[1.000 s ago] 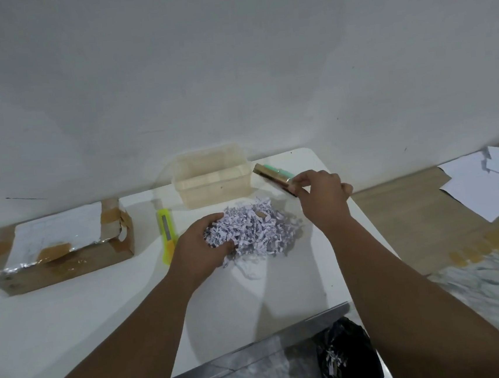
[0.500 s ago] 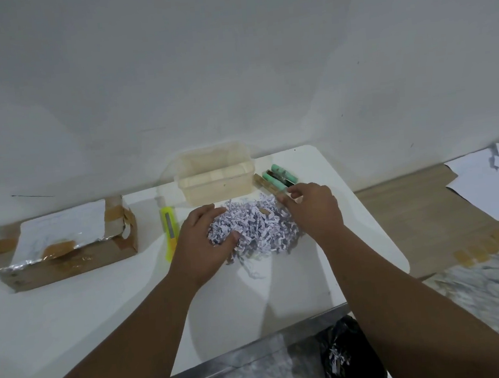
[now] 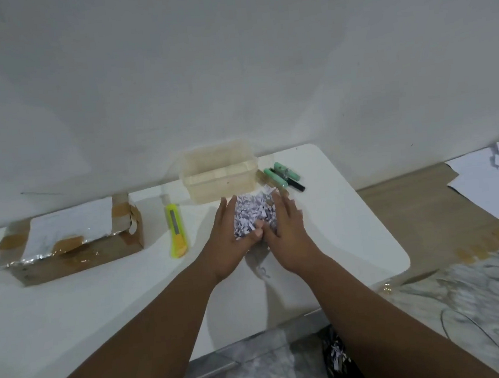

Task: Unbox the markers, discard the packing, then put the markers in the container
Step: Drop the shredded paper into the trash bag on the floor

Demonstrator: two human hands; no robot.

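Observation:
A pile of shredded white paper packing lies on the white table, squeezed between my two hands. My left hand cups its left side and my right hand presses its right side, thumbs nearly touching at the front. Just behind the pile stands a clear plastic container, nothing visible inside. To its right lie green and black markers side by side on the table.
A yellow box cutter lies left of my hands. An opened, taped cardboard box sits at the far left. A black bin bag with shreds is on the floor below the table edge. Loose white sheets lie on the floor at right.
My right hand put the markers down beside the container and came back to the pile. Both hands closed in and gathered the shreds into a tighter heap.

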